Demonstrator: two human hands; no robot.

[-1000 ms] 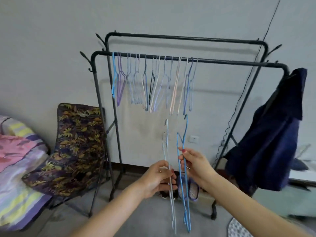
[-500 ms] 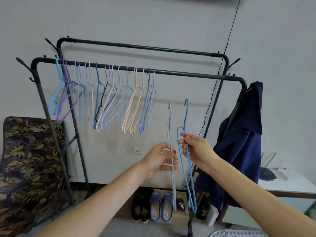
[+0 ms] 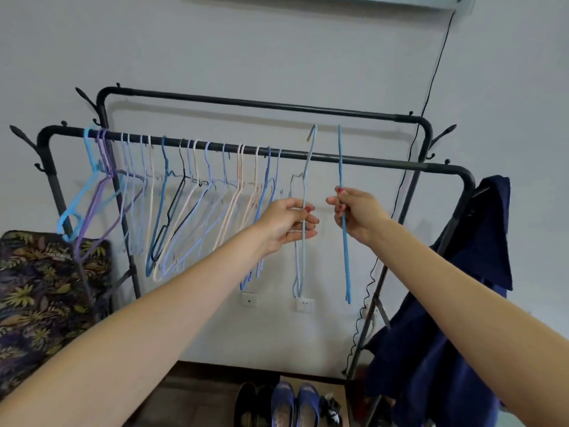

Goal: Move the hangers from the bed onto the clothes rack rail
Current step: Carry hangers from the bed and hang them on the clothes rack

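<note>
Pale blue hanger [image 3: 303, 211] in L hand [image 3: 288, 221] fingers, blue hanger [image 3: 343, 241] pinched in R hand [image 3: 358, 212], both by front rail [image 3: 369, 161]

Two bare forearms, no sleeves, red-painted nails on both hands [image 3: 288, 223]

- Hung hangers [image 3: 184, 192] crowd the left half of the front rail [image 3: 369, 161].
- A second rail [image 3: 261, 103] runs behind it.
- A jacket [image 3: 455, 303] hangs at the right end.
- Shoes [image 3: 292, 402] sit on the floor below.
</note>
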